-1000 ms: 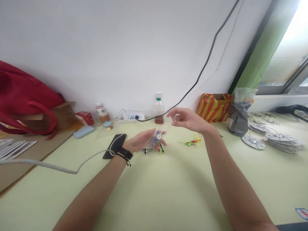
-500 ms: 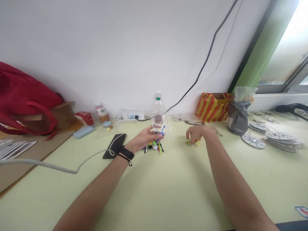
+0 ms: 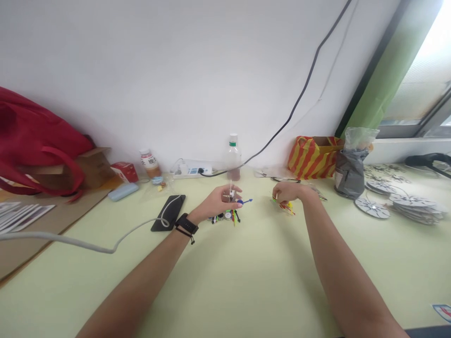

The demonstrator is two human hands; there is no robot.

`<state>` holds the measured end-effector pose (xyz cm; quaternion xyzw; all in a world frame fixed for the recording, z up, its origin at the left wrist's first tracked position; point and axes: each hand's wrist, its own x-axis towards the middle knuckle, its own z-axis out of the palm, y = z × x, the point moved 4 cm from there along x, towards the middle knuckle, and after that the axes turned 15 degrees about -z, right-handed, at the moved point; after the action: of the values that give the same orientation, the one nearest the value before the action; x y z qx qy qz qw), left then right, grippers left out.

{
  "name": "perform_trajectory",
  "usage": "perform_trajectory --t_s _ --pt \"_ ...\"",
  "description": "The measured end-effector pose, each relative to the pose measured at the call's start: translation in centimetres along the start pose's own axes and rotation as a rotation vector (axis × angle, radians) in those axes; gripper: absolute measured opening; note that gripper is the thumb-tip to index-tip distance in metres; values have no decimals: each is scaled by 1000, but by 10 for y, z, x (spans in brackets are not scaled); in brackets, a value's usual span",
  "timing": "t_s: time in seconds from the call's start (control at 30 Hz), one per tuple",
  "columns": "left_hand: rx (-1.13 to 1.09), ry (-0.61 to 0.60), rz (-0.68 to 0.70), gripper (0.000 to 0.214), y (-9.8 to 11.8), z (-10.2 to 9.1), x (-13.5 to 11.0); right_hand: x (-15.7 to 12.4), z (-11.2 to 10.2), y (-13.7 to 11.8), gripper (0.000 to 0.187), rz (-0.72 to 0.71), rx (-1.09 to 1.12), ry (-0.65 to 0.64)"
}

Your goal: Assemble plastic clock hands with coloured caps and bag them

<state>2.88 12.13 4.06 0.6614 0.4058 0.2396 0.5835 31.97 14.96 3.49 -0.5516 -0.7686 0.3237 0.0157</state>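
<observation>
My left hand [image 3: 225,201] is closed, thumb and fingers pinching a small blue arrow-shaped pointer [image 3: 248,201] whose tip sticks out to the right. A thin white piece [image 3: 231,193] shows between its fingers. Beneath that hand several coloured pointers with round hubs [image 3: 228,216] lie on the table, partly hidden by the palm. My right hand [image 3: 286,192] reaches down with fingertips together at a small heap of red, yellow and green thin pieces [image 3: 289,207]. What those fingertips grip is too small to make out.
A black phone [image 3: 169,213] with a pale cable lies left of my left wrist. Behind stand a clear bottle [image 3: 233,159] and a power strip [image 3: 199,169]. At the right are a striped bag [image 3: 313,157], a grey bag [image 3: 349,171] and stacked patterned discs [image 3: 416,204].
The blue pointer has swung from upright to pointing right, and my left hand sits slightly lower. My right fingers have drawn together over the coloured heap.
</observation>
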Motion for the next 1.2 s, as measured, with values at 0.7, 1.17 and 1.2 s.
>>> perform_trajectory --t_s 0.7,1.17,1.2 --pt "-228 -237 -138 61 -7 57 -9 -36 -41 -11 13 -191 227 458" --pt "-217 40 -102 75 -18 42 5 -91 -56 -131 37 -790 416 1136" --pt "-216 38 -105 72 -17 43 4 -88 -53 -137 37 -807 433 1135"
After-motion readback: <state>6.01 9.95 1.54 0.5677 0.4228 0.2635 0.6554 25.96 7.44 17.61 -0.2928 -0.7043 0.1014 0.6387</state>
